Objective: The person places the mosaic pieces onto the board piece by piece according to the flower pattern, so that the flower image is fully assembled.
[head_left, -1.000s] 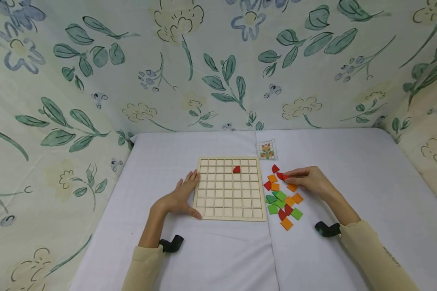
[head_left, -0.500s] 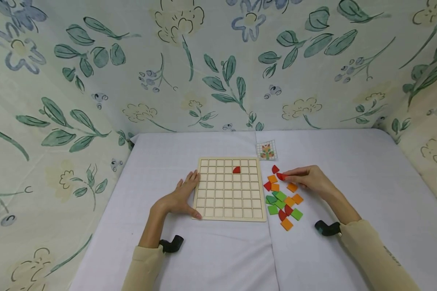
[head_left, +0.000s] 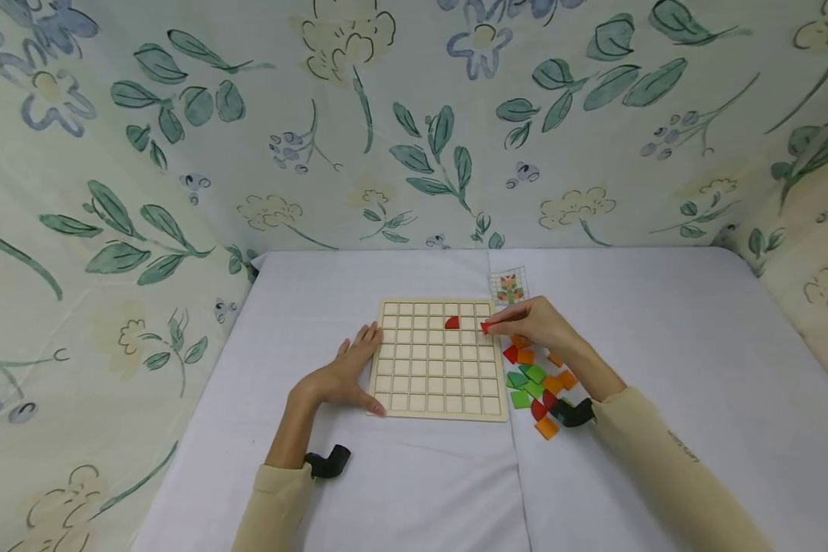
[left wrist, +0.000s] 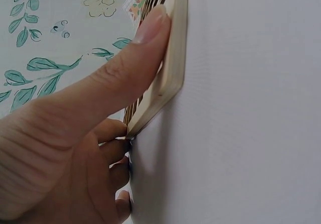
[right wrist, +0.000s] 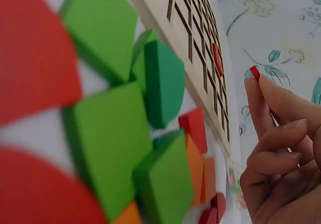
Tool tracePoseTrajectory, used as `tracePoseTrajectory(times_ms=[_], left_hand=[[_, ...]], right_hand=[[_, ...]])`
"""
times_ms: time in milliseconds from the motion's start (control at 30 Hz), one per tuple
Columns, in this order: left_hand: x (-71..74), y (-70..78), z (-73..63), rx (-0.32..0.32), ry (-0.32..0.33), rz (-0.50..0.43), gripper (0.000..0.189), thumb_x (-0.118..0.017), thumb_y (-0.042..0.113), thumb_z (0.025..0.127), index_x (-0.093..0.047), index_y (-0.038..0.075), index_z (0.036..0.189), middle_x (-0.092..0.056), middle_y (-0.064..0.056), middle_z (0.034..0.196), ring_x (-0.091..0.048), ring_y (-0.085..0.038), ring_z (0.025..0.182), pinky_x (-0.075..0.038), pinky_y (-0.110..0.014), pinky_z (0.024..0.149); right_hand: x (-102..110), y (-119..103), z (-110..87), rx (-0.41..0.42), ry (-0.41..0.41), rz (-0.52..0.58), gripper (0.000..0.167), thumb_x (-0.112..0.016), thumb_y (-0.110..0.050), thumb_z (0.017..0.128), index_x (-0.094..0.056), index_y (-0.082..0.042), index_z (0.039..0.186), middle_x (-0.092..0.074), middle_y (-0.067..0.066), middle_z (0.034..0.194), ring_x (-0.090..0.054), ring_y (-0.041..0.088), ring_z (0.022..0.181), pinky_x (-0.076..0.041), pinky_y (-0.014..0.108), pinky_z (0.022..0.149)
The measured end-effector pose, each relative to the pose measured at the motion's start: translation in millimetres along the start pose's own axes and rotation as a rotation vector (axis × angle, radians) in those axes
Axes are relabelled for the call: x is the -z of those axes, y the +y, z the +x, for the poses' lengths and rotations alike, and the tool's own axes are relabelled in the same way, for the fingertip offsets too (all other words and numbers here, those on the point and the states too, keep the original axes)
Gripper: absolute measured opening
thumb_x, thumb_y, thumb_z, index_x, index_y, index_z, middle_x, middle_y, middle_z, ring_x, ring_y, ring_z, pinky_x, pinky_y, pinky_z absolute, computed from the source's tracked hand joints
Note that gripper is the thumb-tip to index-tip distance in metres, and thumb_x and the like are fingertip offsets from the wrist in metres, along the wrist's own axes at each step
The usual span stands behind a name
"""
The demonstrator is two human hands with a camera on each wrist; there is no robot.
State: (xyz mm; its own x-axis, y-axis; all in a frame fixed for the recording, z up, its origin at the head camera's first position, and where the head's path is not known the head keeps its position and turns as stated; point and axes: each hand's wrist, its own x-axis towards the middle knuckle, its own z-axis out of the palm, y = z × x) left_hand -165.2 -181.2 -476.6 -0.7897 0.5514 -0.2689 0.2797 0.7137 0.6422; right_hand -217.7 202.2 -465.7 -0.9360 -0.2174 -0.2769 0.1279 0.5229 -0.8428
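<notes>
- Fingers of the right hand (head_left: 540,322) pinch a small red piece (head_left: 485,327), raised near the right edge of the gridded board (head_left: 435,368).
- Left-hand fingers lie extended, the left hand (head_left: 341,376) touching the board's left side, thumb at its near corner.
- One red quarter-round (head_left: 452,323) sits in the second row from the far edge; other visible cells are bare, so the filling seems barely begun.
- Red, orange and green loose pieces (head_left: 534,374) remain on the worktop (head_left: 635,330), below the patterned card (head_left: 509,288).
</notes>
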Motion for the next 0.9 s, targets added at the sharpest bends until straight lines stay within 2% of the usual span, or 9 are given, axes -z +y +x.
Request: tracePoseTrajectory(times_ms=[100,233,400,533,733,900], left_hand=[[0.0,-1.3,0.3,-0.006,0.003,0.004,0.144,-0.098,0.036,0.065,-0.001,-0.003,0.164,0.009,-0.018,0.174,0.012,-0.035,0.162,0.006,-0.059,0.131],[-1.0,-3.6,1.2,-0.009,0.003,0.015,0.144,-0.098,0.037,0.066,-0.001,-0.002,0.164,0.009,-0.018,0.174,0.012,-0.035,0.162,0.006,-0.059,0.132],[-0.6,-2.6,1.4,0.001,-0.001,0.004,0.144,-0.098,0.036,0.066,0.0,-0.001,0.164,0.01,-0.016,0.174,0.013,-0.033,0.162,0.007,-0.057,0.132],[-0.6,-0.6,2.1,0.007,0.0,0.008,0.144,-0.098,0.036,0.065,0.0,-0.001,0.165,0.01,-0.016,0.174,0.013,-0.033,0.162,0.007,-0.057,0.132],[-0.6,0.9,2.5,0.017,0.001,0.02,0.144,-0.098,0.037,0.065,-0.001,-0.001,0.165,0.009,-0.016,0.174,0.012,-0.033,0.162,0.007,-0.056,0.132],[-0.6,1.5,2.2,0.028,0.001,0.02,0.145,-0.099,0.036,0.064,-0.001,-0.001,0.164,0.009,-0.016,0.174,0.012,-0.033,0.162,0.007,-0.056,0.132]], right_hand=[[-16,-12,13.1,0.024,-0.016,0.014,0.024,-0.083,-0.03,0.088,-0.083,-0.013,0.106,-0.078,0.006,0.119,-0.062,0.018,0.112,-0.049,0.026,0.089],[-33,-25,28.7,0.034,-0.024,0.026,0.019,-0.085,-0.027,0.087,-0.084,-0.013,0.101,-0.078,0.008,0.118,-0.065,0.026,0.119,-0.052,0.033,0.098],[-48,-35,42.3,0.057,-0.017,0.016,0.017,-0.084,-0.026,0.088,-0.085,-0.013,0.099,-0.079,0.008,0.116,-0.067,0.025,0.116,-0.053,0.031,0.093],[-53,-34,49.3,0.093,-0.012,-0.015,0.015,-0.082,-0.023,0.09,-0.085,-0.012,0.099,-0.079,0.01,0.115,-0.068,0.026,0.114,-0.054,0.029,0.088],[-56,-33,53.4,0.137,-0.011,-0.081,0.013,-0.081,-0.02,0.091,-0.084,-0.011,0.099,-0.079,0.012,0.114,-0.069,0.027,0.11,-0.056,0.031,0.089],[-57,-33,55.0,0.155,-0.01,-0.097,0.012,-0.08,-0.016,0.092,-0.083,-0.007,0.098,-0.078,0.015,0.109,-0.065,0.021,0.094,-0.051,0.025,0.073]])
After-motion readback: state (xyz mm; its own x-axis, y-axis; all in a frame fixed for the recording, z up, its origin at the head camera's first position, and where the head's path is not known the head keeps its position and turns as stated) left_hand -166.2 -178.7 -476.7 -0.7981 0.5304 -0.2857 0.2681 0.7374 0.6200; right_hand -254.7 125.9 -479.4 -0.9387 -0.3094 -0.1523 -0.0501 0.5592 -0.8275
